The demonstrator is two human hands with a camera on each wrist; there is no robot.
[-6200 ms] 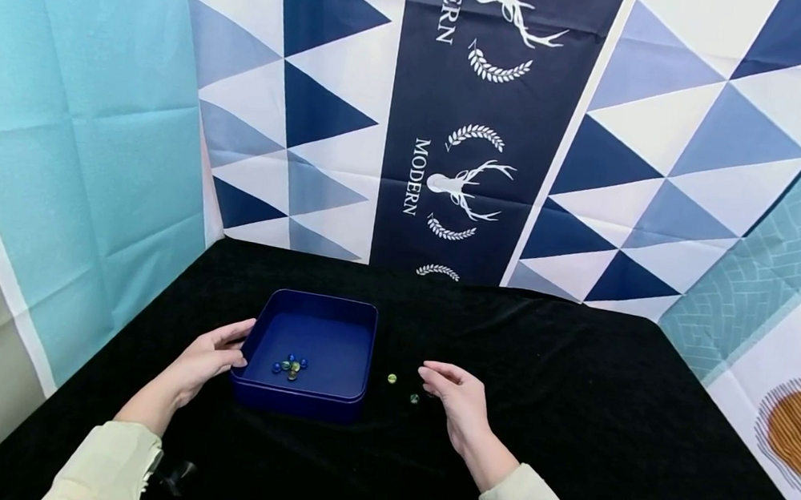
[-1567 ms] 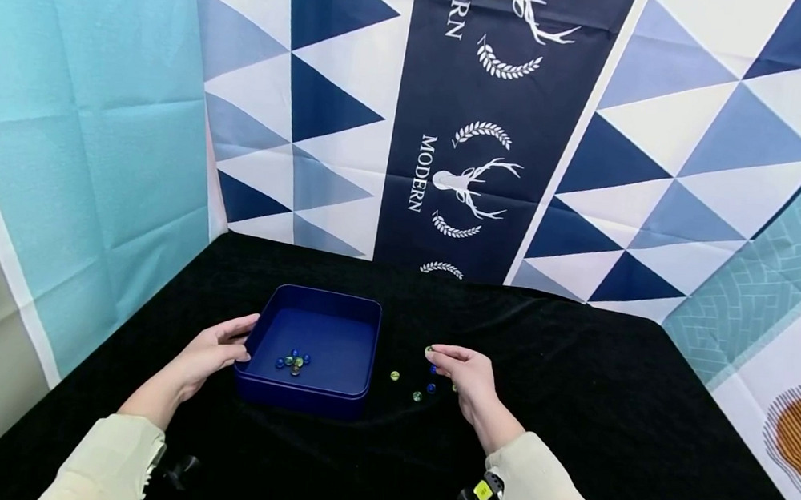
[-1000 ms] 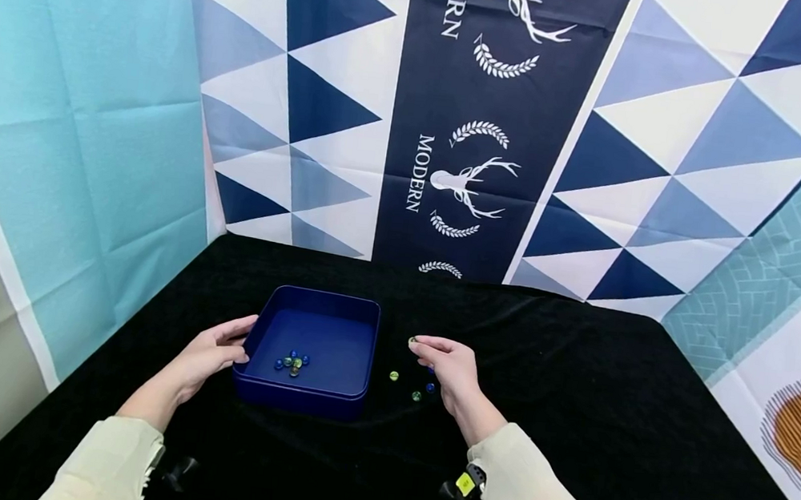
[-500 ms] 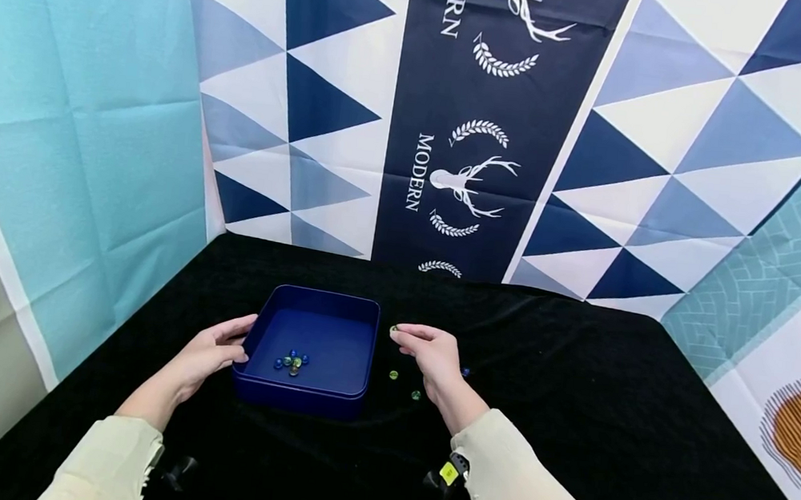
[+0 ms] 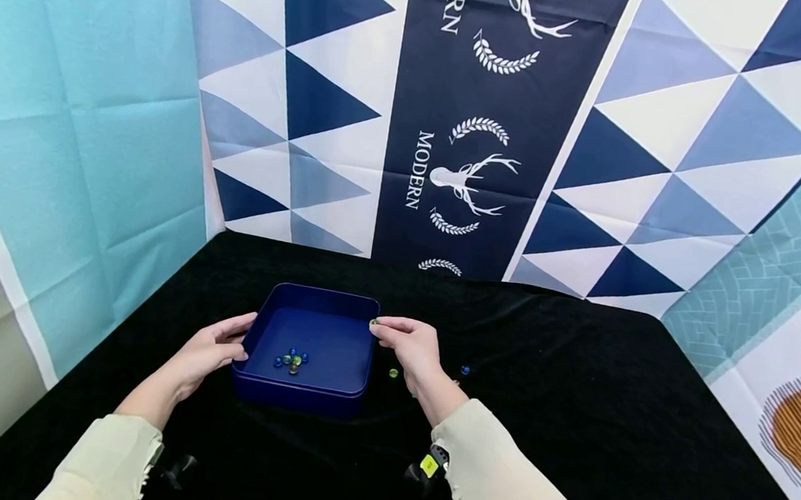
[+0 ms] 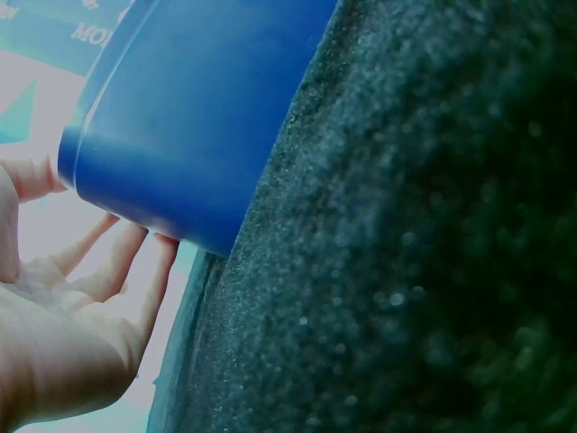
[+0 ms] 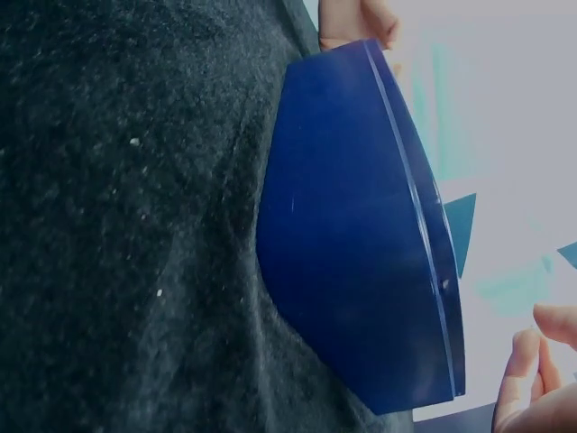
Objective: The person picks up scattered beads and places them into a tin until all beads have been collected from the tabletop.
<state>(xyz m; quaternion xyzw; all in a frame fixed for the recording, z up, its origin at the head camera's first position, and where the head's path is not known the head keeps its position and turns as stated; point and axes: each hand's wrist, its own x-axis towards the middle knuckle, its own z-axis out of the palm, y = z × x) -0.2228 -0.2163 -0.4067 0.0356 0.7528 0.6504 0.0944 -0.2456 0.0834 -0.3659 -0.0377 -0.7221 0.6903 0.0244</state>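
Note:
A dark blue square box [image 5: 320, 331] stands on black cloth, with several blue, green and amber marbles [image 5: 295, 361] in its near left part. My left hand [image 5: 213, 353] rests against the box's left side. In the left wrist view its fairly straight fingertips [image 6: 165, 242] touch the outer wall. At the box's right rim, my right hand [image 5: 414, 354] pinches a small greenish marble [image 5: 374, 322] between thumb and fingertips. In the right wrist view, the right hand [image 7: 541, 379] shows at the lower right corner, beside the box; the marble cannot be made out there.
On the cloth right of the box lie a yellow-green marble [image 5: 393, 373] and a blue marble [image 5: 464, 370]. Another marble peeks out beside the right wrist. Patterned fabric walls [image 5: 334, 115] rise behind and at the sides of the black-covered table [image 5: 560, 394].
Over the last seconds my right hand has picked up a marble and carried it left from the loose marbles to the box's right rim. The left hand stays at the box.

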